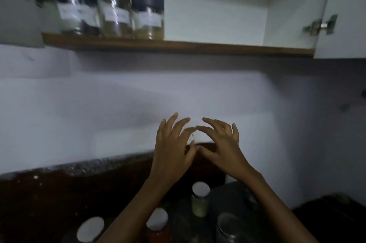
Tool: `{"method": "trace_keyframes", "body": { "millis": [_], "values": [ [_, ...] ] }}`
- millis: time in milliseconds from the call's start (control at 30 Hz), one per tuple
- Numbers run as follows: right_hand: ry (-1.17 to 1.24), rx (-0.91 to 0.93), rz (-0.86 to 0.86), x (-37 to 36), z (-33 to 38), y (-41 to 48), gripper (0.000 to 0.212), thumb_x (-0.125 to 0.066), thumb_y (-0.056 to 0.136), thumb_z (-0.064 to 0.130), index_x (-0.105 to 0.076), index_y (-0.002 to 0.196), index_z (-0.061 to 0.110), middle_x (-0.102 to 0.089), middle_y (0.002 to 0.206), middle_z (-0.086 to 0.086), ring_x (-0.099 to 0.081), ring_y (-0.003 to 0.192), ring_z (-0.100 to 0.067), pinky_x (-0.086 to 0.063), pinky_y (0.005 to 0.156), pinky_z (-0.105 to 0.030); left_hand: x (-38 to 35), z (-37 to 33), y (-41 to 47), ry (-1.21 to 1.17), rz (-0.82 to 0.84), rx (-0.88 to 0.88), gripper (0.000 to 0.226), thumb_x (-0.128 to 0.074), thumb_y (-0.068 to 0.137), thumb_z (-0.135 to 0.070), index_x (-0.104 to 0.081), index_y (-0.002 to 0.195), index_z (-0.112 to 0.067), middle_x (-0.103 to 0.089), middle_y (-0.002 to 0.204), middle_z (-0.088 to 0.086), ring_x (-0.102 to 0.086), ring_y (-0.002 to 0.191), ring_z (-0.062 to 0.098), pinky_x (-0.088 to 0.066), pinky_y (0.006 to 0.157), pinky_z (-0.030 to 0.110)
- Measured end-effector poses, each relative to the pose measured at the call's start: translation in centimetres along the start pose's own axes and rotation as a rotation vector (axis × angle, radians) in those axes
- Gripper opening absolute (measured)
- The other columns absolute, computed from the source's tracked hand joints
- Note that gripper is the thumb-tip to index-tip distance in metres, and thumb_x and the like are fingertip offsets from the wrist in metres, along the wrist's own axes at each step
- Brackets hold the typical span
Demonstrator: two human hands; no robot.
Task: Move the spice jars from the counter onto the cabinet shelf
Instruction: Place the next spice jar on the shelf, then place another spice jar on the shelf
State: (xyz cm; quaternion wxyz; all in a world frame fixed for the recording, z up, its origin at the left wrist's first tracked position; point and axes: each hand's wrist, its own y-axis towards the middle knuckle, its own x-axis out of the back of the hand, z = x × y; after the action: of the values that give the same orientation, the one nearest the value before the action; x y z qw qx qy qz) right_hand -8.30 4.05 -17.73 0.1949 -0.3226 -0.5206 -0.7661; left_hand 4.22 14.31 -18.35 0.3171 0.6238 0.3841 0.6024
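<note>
Three labelled glass jars stand side by side at the left end of the wooden cabinet shelf (178, 45): a dark-lidded jar (76, 7), a silver-lidded jar (114, 11) and a smaller dark-lidded jar (148, 17). On the dark counter (49, 193) below stand several spice jars: a pale one with a white lid (200, 199), a red one with a white lid (157, 225), a white-lidded one (90, 229) and a silver-lidded one (227, 227). My left hand (174, 147) and my right hand (219, 145) hover above the counter, fingers spread, fingertips nearly touching, holding nothing.
An open white cabinet door (344, 11) with a metal hinge (320, 26) hangs at the right. The shelf's right half is bare. A pale wall (118, 104) runs between shelf and counter. The picture is dim and blurred.
</note>
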Motion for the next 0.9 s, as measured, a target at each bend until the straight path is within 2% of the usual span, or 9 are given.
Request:
{"method": "trace_keyframes", "body": {
  "millis": [100,167,267,333,433,533,633,767,900],
  "values": [
    [0.023,-0.052,0.08,-0.6,-4.5,-5.2,0.054,-0.039,0.08,0.06,-0.051,0.126,0.036,-0.04,0.143,0.011,-0.027,0.135,-0.017,0.005,0.111,-0.037,-4.3,-3.5,-4.5,-0.052,0.181,0.06,0.034,-0.043,0.085,-0.034,-0.064,0.11,-0.024,-0.058,0.127,-0.003,-0.039,0.131,0.022,-0.023,0.112,0.047],
    [0.04,-0.106,0.174,-0.9,-7.4,-8.8,0.05,-0.046,0.08,0.053,-0.051,0.126,0.035,-0.042,0.142,0.011,-0.028,0.135,-0.017,0.003,0.112,-0.04,-7.4,-6.2,-7.1,-0.075,0.31,0.126,0.034,-0.045,0.084,-0.033,-0.066,0.109,-0.023,-0.061,0.124,-0.003,-0.043,0.129,0.023,-0.024,0.11,0.048],
    [0.033,-0.182,0.3,-1.1,-11.2,-13.7,0.054,-0.042,0.078,0.054,-0.051,0.127,0.034,-0.041,0.142,0.01,-0.027,0.135,-0.017,-0.003,0.114,-0.049,-10.9,-9.6,-9.9,-0.114,0.501,0.143,0.036,-0.046,0.079,-0.031,-0.068,0.106,-0.021,-0.066,0.116,-0.001,-0.053,0.121,0.027,-0.035,0.103,0.052],
    [0.021,-0.241,0.375,-1.1,-13.6,-17.0,0.056,-0.039,0.077,0.054,-0.051,0.128,0.033,-0.04,0.143,0.008,-0.023,0.137,-0.017,0.002,0.114,-0.049,-13.5,-11.8,-11.5,-0.138,0.599,0.141,0.036,-0.046,0.082,-0.03,-0.066,0.11,-0.02,-0.063,0.121,0.0,-0.051,0.123,0.028,-0.039,0.102,0.056],
    [0.016,-0.331,0.443,-0.8,-17.5,-21.3,0.057,-0.038,0.076,0.056,-0.053,0.125,0.033,-0.039,0.144,0.009,-0.021,0.138,-0.017,0.007,0.113,-0.051,-16.6,-14.5,-13.4,-0.194,0.7,0.145,0.034,-0.045,0.086,-0.029,-0.063,0.114,-0.022,-0.058,0.129,-0.001,-0.041,0.132,0.025,-0.032,0.105,0.059],
    [-0.035,-0.425,0.488,0.3,-21.3,-25.4,0.044,-0.048,0.081,0.047,-0.053,0.123,0.035,-0.039,0.142,0.011,-0.021,0.137,-0.016,0.01,0.112,-0.054,-19.5,-17.7,-14.5,-0.287,0.795,0.158,0.033,-0.049,0.092,-0.026,-0.055,0.124,-0.026,-0.045,0.14,-0.007,-0.021,0.141,0.015,-0.007,0.118,0.045],
    [-0.125,-0.509,0.518,2.1,-24.2,-28.9,0.038,-0.057,0.087,0.036,-0.052,0.124,0.037,-0.037,0.143,0.013,-0.019,0.137,-0.014,0.011,0.111,-0.054,-22.0,-20.7,-15.0,-0.325,0.848,0.106,0.035,-0.049,0.093,-0.027,-0.052,0.128,-0.029,-0.042,0.142,-0.009,-0.018,0.141,0.012,-0.004,0.118,0.04],
    [-0.225,-0.665,0.567,4.4,-27.2,-32.3,0.047,-0.059,0.084,0.039,-0.047,0.13,0.038,-0.028,0.149,0.008,-0.011,0.14,-0.022,0.001,0.112,-0.058,-25.0,-24.4,-15.6,-0.4,0.987,0.042,0.037,-0.048,0.093,-0.028,-0.049,0.129,-0.03,-0.04,0.143,-0.01,-0.018,0.141,0.01,-0.002,0.117,0.037],
    [-0.131,-0.864,0.64,6.2,-28.8,-34.8,0.08,-0.068,0.075,0.044,-0.026,0.142,0.038,-0.003,0.157,-0.001,-0.003,0.142,-0.032,-0.013,0.112,-0.053,-26.6,-27.4,-15.8,-0.498,1.133,0.012,0.045,-0.049,0.092,-0.027,-0.041,0.136,-0.028,-0.037,0.146,-0.006,-0.017,0.141,0.013,-0.011,0.118,0.041]
  ]
}}
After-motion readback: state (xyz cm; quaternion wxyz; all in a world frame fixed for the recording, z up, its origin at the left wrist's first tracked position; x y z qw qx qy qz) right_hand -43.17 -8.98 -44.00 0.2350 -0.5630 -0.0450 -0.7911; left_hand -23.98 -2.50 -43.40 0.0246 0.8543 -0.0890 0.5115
